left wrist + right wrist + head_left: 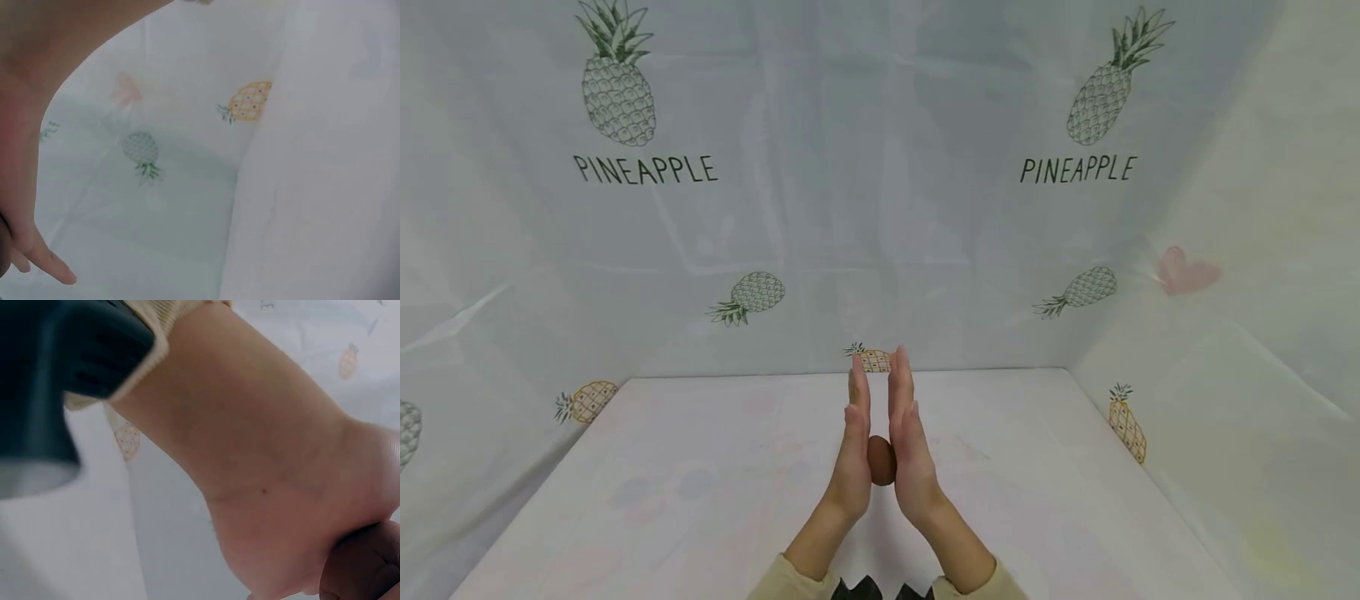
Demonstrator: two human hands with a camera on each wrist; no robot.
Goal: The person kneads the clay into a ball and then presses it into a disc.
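A brown oval thing (882,461), about the size of an egg, sits upright between my two palms. The right wrist view brings a creased brown surface (362,565) of it close up, partly cut off by the frame edge. My left hand (853,454) presses on it from the left, fingers straight and pointing up and away. From the other side my right hand (912,454) presses flat against it, fingers likewise extended. The fingertips of the two hands stand a little apart. Both hands are raised over the white table.
Under the hands spreads a white table (715,533) with faint pastel patches. A pale curtain (880,208) printed with pineapples rises behind it and along both sides. Cream sleeves (792,581) cover the forearms, and a dark device (106,350) is worn at one wrist.
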